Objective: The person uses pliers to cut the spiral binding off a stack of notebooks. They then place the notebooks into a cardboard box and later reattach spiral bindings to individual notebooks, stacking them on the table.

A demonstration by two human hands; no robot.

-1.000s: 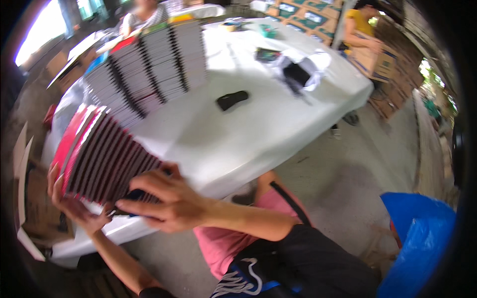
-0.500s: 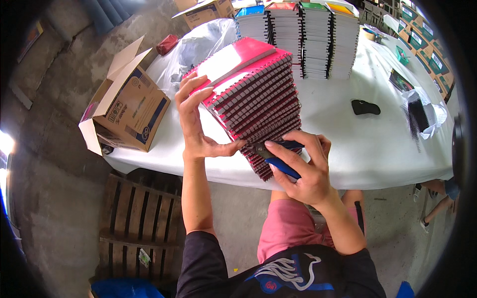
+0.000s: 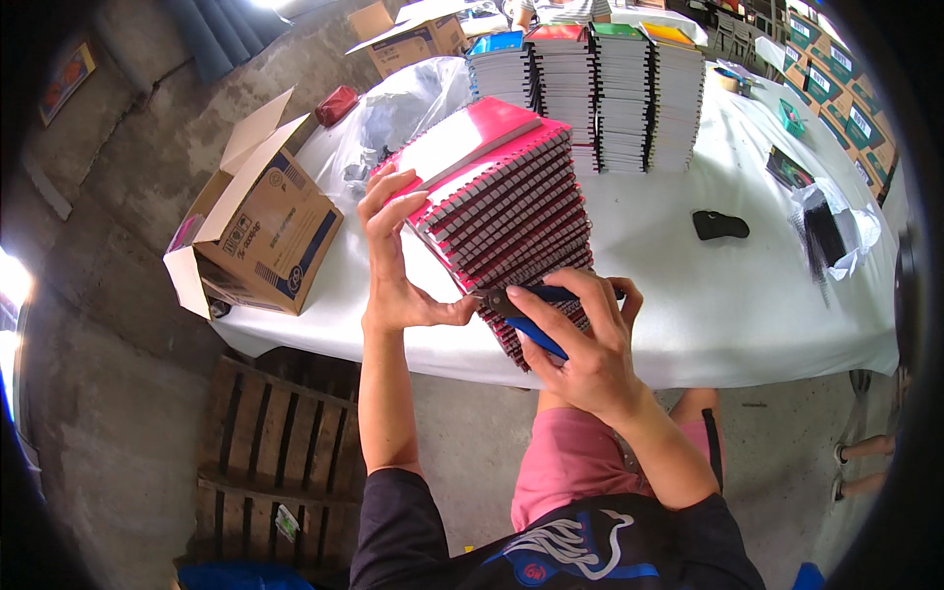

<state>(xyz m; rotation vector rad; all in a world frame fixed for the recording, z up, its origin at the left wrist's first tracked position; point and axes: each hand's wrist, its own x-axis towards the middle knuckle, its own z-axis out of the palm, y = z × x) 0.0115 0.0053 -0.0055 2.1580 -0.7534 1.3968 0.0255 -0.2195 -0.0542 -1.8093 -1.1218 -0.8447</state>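
I have the stack of red spiral-bound notebooks [image 3: 511,211] in mid-view, tilted at the near edge of the white-covered table [image 3: 649,295], coils facing right. Compared with half a second ago, the blue-handled pliers [image 3: 536,332] have shifted slightly left across the coils, so their tip now sits close by the left thumb, at the coils' left ends. I see the right hand [image 3: 595,354] curled around the handles, which stand partly spread. The left hand [image 3: 393,270] makes a wide C, fingertips against the stack's upper left side; how firmly it grips, I cannot tell. Behind stand tall notebook stacks [image 3: 567,98]; leftward, an open cardboard box [image 3: 265,231].
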